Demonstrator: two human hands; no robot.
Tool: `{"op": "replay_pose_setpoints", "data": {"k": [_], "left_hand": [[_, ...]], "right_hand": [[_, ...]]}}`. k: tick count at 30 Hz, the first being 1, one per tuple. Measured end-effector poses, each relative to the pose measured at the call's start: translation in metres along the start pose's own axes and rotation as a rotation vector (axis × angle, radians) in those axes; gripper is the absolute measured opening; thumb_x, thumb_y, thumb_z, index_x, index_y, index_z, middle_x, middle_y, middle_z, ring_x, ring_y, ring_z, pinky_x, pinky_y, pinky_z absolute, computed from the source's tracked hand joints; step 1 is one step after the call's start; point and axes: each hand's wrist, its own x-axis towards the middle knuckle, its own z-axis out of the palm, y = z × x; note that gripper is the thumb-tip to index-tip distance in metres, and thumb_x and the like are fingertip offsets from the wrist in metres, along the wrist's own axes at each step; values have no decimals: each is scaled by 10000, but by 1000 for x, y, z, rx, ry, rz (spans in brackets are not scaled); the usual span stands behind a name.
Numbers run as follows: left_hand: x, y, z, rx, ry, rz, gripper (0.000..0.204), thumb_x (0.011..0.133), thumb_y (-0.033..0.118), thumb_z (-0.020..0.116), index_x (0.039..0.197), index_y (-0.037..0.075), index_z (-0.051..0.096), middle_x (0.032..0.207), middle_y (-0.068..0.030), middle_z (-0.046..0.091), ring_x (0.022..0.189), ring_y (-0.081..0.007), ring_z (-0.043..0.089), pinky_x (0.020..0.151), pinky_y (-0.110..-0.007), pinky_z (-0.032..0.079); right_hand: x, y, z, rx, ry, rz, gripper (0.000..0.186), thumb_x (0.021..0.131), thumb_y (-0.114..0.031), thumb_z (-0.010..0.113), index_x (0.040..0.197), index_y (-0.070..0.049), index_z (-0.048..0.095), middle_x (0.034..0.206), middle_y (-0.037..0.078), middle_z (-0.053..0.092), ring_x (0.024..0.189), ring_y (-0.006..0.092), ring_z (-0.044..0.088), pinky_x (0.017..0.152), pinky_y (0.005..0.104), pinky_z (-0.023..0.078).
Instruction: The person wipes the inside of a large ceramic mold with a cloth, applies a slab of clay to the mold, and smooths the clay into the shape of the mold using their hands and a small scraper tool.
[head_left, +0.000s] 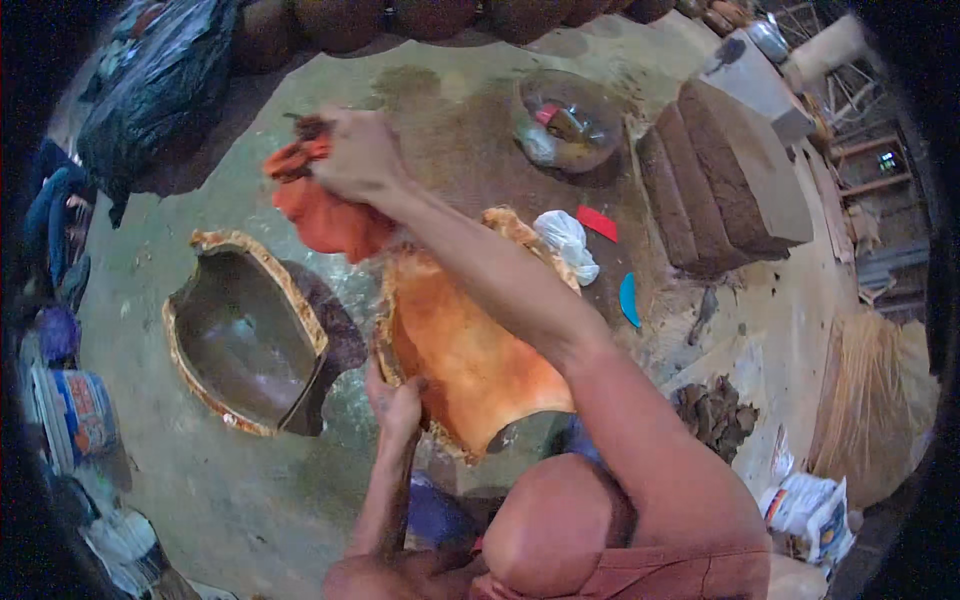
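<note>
Orange shell [475,345] steadied, red-orange pouch [325,222] gripped

Your left hand [398,405] is curled round the shell's left rim in front of you, thumb over the edge, seemingly to brace it. Your right hand [355,158], arm stretched across above the shell, is fisted round the pouch's gathered top, probably to let its body hang free.

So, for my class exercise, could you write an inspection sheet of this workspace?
Surface: greenish ground, stained.
Job's things: orange-coated shell; orange-red cloth-like bundle; grey-lined shell, lying apart at left.
Clutter: see-through bowl, white plastic bag, red piece, blue curved piece.
Hands: left hand grips the orange-coated shell's edge; right hand holds the orange-red cloth-like bundle.
Cables: nothing seen.
Surroundings: brown blocks, dark plastic sheet.
</note>
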Motion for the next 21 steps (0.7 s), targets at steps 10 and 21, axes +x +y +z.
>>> {"op": "replay_pose_setpoints", "data": {"k": [10, 21], "left_hand": [[-14, 19, -42, -15, 27, -226, 817, 715, -144, 585, 1498, 12, 412, 1365, -147, 564, 1216, -277, 599, 1025, -365, 496], [-16, 12, -46, 44, 42, -104, 777, 780, 65, 649, 1513, -9, 401, 1405, -127, 539, 1262, -268, 541, 1075, -389, 429]], "right_hand": [[-30, 59, 26, -71, -457, 111, 492, 754, -349, 768, 1143, -66, 671, 1023, 198, 724, 976, 405, 683, 875, 474, 555], [-241, 243, -287, -920, -81, 878, 370, 929, -273, 653, 1237, -68, 664, 1057, 206, 736, 938, 425, 716, 867, 488, 566]]}}
